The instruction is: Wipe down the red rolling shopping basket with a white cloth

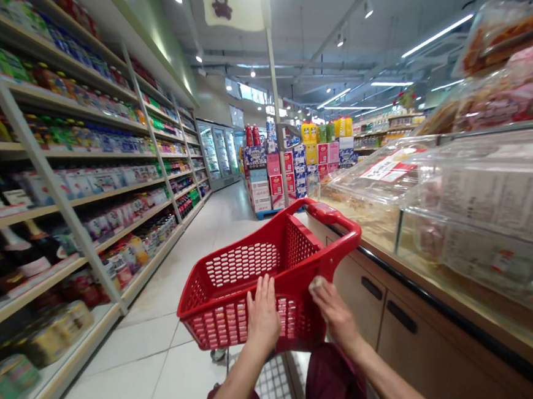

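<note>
Red cart, one; left hand flat against side, right hand pinching one pale wad.

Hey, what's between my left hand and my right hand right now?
In the head view, a stretch of the red shopping cart's perforated side lies between your left hand and your right hand.
</note>
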Demonstrator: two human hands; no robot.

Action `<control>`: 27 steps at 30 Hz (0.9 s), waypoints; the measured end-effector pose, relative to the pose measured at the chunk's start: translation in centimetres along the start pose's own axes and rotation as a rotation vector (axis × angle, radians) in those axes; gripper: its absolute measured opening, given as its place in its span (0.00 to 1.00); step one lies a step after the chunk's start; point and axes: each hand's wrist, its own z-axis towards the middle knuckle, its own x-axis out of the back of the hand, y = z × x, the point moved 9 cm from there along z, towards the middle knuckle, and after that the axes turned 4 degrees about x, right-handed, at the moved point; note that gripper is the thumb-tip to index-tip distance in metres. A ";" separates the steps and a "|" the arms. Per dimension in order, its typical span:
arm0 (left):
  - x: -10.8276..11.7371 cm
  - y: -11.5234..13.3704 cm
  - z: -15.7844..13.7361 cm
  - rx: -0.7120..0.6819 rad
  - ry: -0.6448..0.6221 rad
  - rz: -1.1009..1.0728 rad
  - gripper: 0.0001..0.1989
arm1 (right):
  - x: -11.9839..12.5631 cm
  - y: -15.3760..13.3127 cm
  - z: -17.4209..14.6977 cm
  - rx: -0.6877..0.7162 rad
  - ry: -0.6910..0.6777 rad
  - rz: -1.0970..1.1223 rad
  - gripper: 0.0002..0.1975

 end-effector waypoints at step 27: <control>-0.2 -0.2 1.0 0.076 -0.056 0.033 0.37 | 0.5 4.2 10.3 0.194 -0.130 -0.209 0.16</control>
